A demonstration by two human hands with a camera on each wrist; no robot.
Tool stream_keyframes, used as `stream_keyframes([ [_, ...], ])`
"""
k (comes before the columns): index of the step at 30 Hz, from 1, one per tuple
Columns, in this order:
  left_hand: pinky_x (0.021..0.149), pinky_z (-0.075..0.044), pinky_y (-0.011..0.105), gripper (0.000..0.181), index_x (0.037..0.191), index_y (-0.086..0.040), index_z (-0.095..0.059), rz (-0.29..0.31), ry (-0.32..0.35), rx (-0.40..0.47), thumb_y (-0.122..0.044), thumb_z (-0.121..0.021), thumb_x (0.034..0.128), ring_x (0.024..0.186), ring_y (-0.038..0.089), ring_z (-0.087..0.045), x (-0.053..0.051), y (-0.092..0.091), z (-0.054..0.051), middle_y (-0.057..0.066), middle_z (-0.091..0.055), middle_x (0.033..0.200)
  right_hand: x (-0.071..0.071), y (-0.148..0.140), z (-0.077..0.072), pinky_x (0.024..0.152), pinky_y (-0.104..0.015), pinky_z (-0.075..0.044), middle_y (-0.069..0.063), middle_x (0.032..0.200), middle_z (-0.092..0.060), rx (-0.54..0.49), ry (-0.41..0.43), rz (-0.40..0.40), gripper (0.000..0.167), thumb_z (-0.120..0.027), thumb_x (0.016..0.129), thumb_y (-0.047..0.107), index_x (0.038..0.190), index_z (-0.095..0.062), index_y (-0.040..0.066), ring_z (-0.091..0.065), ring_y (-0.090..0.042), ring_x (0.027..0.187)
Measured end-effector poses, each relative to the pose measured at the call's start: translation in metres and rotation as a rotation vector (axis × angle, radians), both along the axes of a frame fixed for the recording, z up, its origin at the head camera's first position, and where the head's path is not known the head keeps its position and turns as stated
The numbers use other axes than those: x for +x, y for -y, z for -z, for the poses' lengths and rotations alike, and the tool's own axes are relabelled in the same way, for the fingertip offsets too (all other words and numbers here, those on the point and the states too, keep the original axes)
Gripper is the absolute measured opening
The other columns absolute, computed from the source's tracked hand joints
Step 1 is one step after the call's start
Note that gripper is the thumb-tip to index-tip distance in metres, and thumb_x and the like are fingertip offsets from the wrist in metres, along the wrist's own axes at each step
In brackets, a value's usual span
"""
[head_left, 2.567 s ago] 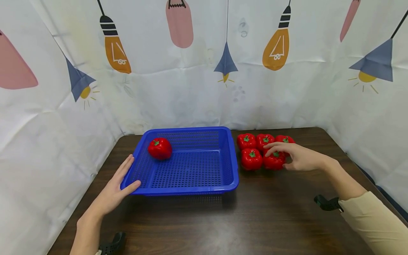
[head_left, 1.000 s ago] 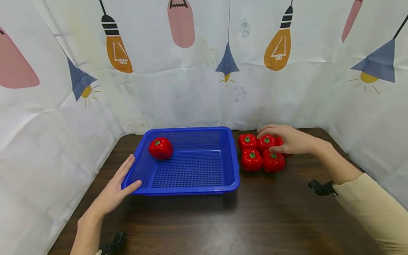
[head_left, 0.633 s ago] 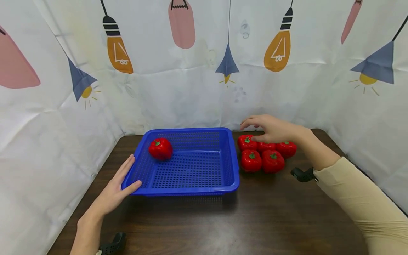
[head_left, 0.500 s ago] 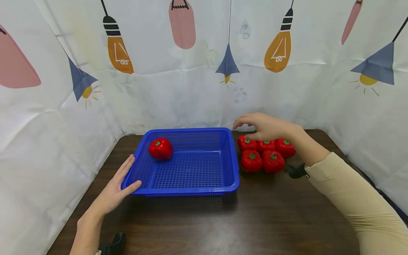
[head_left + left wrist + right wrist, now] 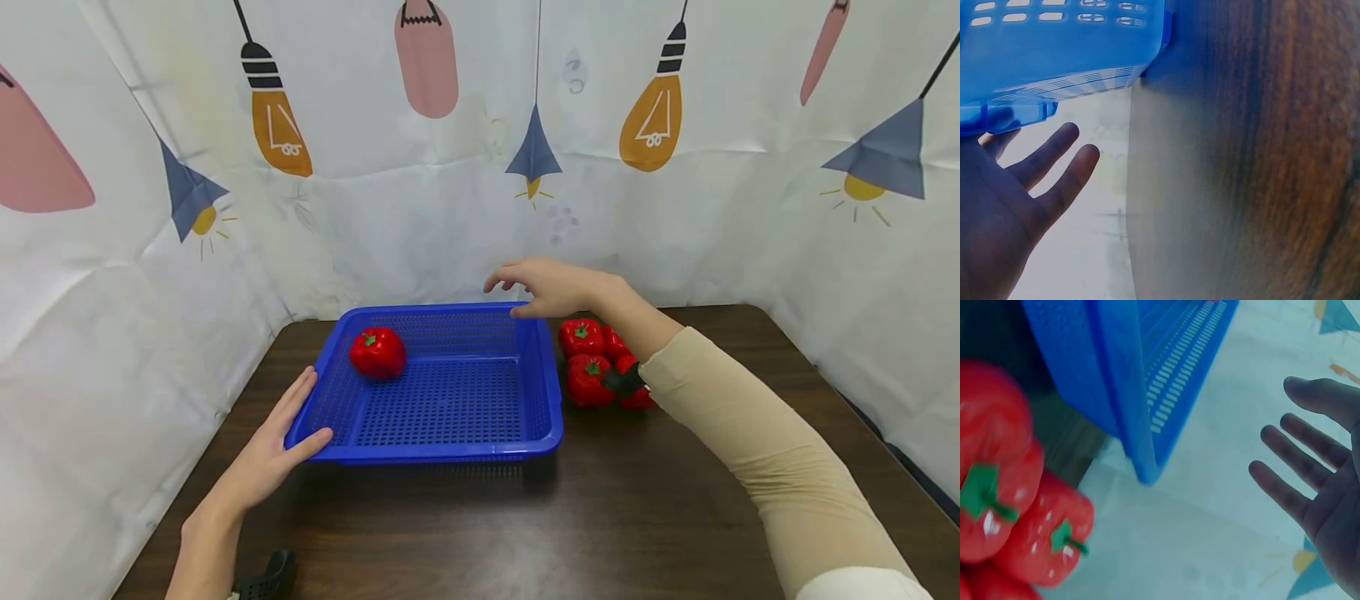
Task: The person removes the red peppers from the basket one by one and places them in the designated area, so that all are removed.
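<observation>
A blue plastic basket [image 5: 442,452] with a mesh of small holes sits on the table, and one red bell pepper [image 5: 377,352] lies in its far left part. My left hand [image 5: 262,454] rests against the basket's left side, thumb over the near rim and fingers fairly straight. In the left wrist view those fingers [image 5: 1075,172] extend beside the basket's wall. Above the basket's far right corner hovers my right hand [image 5: 551,287], holding nothing. Right of the basket stand several red bell peppers [image 5: 591,379], partly covered by my right forearm.
The dark brown wooden table [image 5: 480,533] carries the basket and peppers. White fabric [image 5: 420,225] printed with lamps and bulbs hangs behind and at both sides. A dark wrist strap [image 5: 626,379] on my right arm passes over the peppers.
My right hand has moved from over the front peppers, up past the back row and left to the basket's far right corner. My left hand and the pepper in the basket stay put.
</observation>
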State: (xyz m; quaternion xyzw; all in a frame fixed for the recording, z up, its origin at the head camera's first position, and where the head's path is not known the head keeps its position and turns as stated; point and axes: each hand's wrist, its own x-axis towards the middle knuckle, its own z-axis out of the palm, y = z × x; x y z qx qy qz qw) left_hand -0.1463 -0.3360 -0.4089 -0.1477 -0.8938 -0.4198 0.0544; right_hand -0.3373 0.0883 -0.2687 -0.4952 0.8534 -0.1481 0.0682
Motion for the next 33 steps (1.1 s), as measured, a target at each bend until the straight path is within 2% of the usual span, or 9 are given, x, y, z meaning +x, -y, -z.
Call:
stream_keyframes([
  [12, 0.113, -0.011, 0.072, 0.084, 0.167, -0.020, -0.016, -0.017, 0.007, 0.004, -0.018, -0.066, 0.0997, 0.154, 0.038, -0.005, 0.002, 0.001, 0.004, 0.002, -0.005, 0.172, -0.001, 0.079, 0.008, 0.110, -0.035, -0.041, -0.005, 0.146, -0.053, 0.101, -0.015, -0.133, 0.046, -0.069, 0.098, 0.012, 0.142, -0.056, 0.012, -0.051, -0.026, 0.135],
  [19, 0.114, -0.011, 0.070, 0.083, 0.166, -0.017, -0.016, -0.007, 0.006, 0.015, -0.019, -0.066, 0.1001, 0.154, 0.040, -0.005, 0.002, 0.000, 0.000, 0.004, -0.005, 0.172, 0.005, 0.118, 0.023, 0.114, -0.031, -0.035, -0.004, 0.149, -0.052, 0.181, -0.058, -0.146, 0.052, -0.070, 0.097, 0.010, 0.146, -0.053, 0.012, -0.044, -0.020, 0.141],
  [25, 0.111, -0.011, 0.076, 0.083, 0.167, -0.017, -0.015, -0.007, 0.016, 0.020, -0.019, -0.066, 0.1003, 0.154, 0.041, -0.003, 0.004, -0.001, 0.000, 0.003, -0.004, 0.172, 0.010, 0.143, 0.036, 0.112, -0.028, -0.037, -0.002, 0.155, -0.045, 0.227, -0.005, -0.181, 0.058, -0.068, 0.098, 0.010, 0.152, -0.047, 0.011, -0.040, -0.018, 0.143],
  [30, 0.110, -0.012, 0.078, 0.084, 0.167, -0.019, -0.014, -0.016, 0.023, 0.015, -0.020, -0.066, 0.1007, 0.154, 0.038, -0.003, 0.003, 0.000, 0.001, 0.003, -0.004, 0.172, 0.015, 0.159, 0.045, 0.113, -0.026, -0.035, -0.002, 0.162, -0.036, 0.254, 0.052, -0.188, 0.066, -0.068, 0.098, 0.007, 0.157, -0.040, 0.012, -0.029, -0.017, 0.149],
  [33, 0.109, -0.014, 0.079, 0.084, 0.167, -0.019, -0.014, -0.014, 0.026, 0.011, -0.021, -0.066, 0.1004, 0.154, 0.040, -0.004, 0.003, 0.000, 0.002, 0.004, -0.005, 0.172, 0.017, 0.166, 0.048, 0.116, -0.027, -0.032, -0.001, 0.163, -0.034, 0.268, 0.051, -0.181, 0.069, -0.069, 0.097, 0.008, 0.158, -0.039, 0.014, -0.024, -0.017, 0.152],
])
